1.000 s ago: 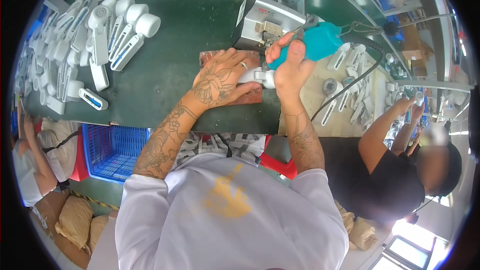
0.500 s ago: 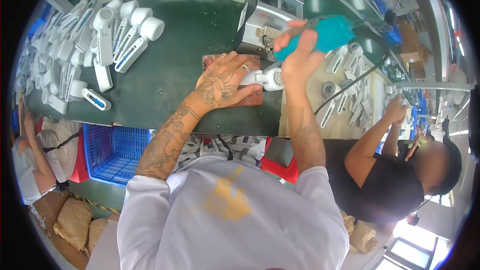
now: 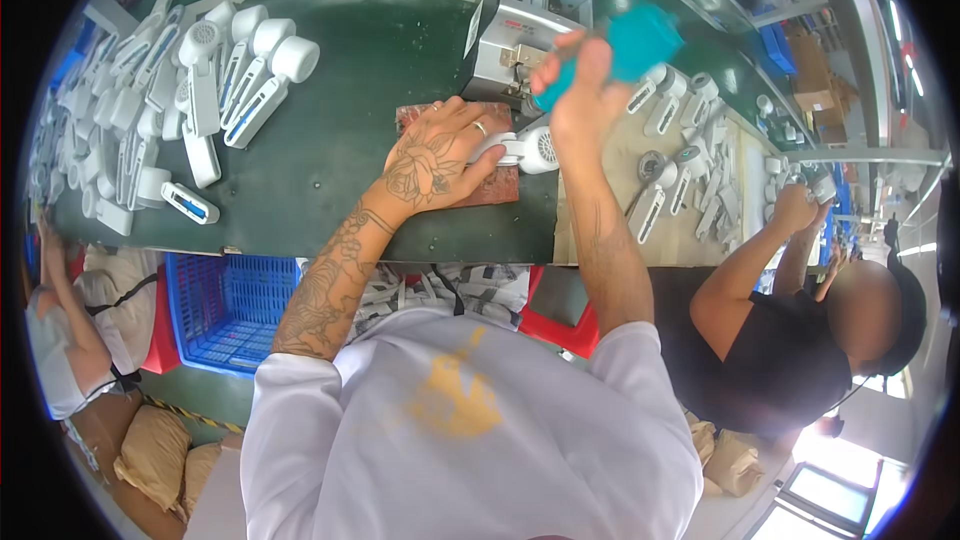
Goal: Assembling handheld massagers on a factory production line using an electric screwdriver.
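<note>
My left hand (image 3: pixel 433 155) is wrapped over a white handheld fan (image 3: pixel 538 150), pressing it onto a worn reddish pad (image 3: pixel 408 118) on the dark green bench. The fan's round grille head sticks out to the right past my thumb; most of its handle is hidden under my palm. Raised just beyond the fan head, my right hand (image 3: pixel 585 90) is closed around a teal electric screwdriver (image 3: pixel 640 45), which is smeared by motion. Its tip cannot be made out.
A grey metal screw feeder (image 3: pixel 525 25) stands behind my hands. Many white fans (image 3: pixel 205 110) are heaped at the left, and more parts (image 3: pixel 690 165) lie on cardboard at the right. A blue crate (image 3: pixel 225 315) sits below the bench. A co-worker in black (image 3: pixel 760 370) works at the right.
My right hand and the electric screwdriver have shifted slightly left and down in the view. My left hand still holds the handheld fan on the pad. The whole view has shifted a little.
</note>
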The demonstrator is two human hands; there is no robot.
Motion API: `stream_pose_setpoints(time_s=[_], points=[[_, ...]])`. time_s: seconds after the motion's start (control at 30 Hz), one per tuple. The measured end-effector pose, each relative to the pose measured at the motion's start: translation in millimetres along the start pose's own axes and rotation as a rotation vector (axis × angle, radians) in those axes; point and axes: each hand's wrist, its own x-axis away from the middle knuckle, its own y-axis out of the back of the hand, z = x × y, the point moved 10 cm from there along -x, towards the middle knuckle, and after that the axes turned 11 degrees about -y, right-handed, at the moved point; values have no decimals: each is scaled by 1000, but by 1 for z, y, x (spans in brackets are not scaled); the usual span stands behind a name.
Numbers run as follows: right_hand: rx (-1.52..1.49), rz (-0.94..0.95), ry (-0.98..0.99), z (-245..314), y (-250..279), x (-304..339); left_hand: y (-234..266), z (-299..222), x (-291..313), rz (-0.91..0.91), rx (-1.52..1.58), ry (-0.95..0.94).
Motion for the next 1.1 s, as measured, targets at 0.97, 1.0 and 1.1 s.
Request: stream_pose_setpoints(time_s=[0.97, 1.0, 1.1], points=[[65, 10, -37, -24, 20, 55, 15, -11, -6, -28, 8, -92], [118, -52, -109, -31, 31, 60, 15, -10, -2, -134, 43, -129], [-679, -5, -277, -46, 70, 76, 36, -43, -2, -128, -109, -243]])
